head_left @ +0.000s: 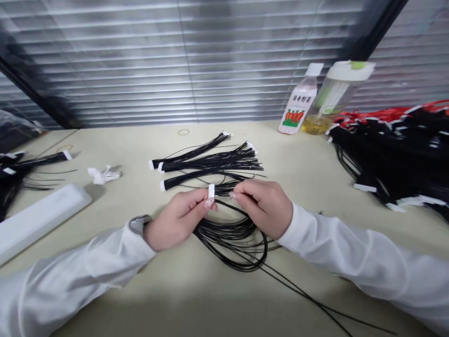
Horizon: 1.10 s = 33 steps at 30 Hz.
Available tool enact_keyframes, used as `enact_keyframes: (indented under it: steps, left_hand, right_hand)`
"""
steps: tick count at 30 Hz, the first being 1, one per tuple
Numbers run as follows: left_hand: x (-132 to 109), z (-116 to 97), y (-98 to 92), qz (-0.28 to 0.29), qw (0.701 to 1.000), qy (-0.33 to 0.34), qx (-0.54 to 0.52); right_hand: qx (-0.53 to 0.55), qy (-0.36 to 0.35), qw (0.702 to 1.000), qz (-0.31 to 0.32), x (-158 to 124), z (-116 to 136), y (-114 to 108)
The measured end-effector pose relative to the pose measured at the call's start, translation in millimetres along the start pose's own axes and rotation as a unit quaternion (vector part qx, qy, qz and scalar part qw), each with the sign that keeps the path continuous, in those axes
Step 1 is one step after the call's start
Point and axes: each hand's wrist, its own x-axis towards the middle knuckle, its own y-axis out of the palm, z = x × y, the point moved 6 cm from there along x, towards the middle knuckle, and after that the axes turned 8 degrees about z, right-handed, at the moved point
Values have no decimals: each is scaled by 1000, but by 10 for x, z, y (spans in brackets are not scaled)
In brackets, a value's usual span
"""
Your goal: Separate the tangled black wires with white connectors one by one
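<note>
Wire bundle (228, 234): thin, light, limp — best taken at the stiff white connector (211, 191). Left hand (178, 219) pinches that connector; right hand (264, 208) pinches the wires beside it.

Bright daylight through slatted window blinds (182, 61), pale glare across the slats, soft shadow along the near edge of the desk (315, 154), wide-angle bowing toward the corners, focus sharp throughout.

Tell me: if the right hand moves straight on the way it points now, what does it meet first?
The right hand would probably meet the black wires, just beside the white connector in the left hand; depth is unclear.
</note>
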Motion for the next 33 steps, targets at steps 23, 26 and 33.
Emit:
enact_keyframes:
  steps: [23, 26, 33]
  left_hand:
    - [-7, -13, 19, 7, 999, 3, 38]
    - [-6, -17, 22, 10, 999, 1, 37]
    - [-8, -10, 34, 20, 999, -1, 50]
  right_hand:
    - [41, 1, 997, 62, -11, -24, 56]
    - [48, -16, 996, 75, -12, -8, 62]
    - [59, 13, 996, 59, -8, -48, 66]
